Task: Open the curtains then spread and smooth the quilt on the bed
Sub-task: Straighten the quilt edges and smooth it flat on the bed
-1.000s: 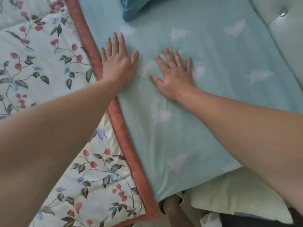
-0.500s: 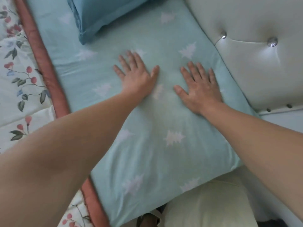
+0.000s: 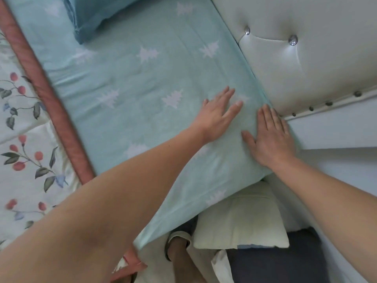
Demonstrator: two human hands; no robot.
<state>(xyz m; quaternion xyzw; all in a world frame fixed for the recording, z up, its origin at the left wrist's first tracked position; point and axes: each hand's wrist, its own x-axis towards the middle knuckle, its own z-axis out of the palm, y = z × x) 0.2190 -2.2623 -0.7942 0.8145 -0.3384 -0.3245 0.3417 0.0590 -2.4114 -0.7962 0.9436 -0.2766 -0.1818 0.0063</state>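
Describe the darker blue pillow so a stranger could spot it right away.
Start at the cream tufted headboard on the right, then cross the pale aqua sheet printed with white trees toward the picture's top. There lies the pillow: plain, deeper blue, unpatterned, unlike the sheet or the floral quilt on the left.

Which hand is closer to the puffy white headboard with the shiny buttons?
The right hand. Its fingertips reach the sheet's edge right beside the headboard. The left hand lies flat on the blue sheet, farther from it.
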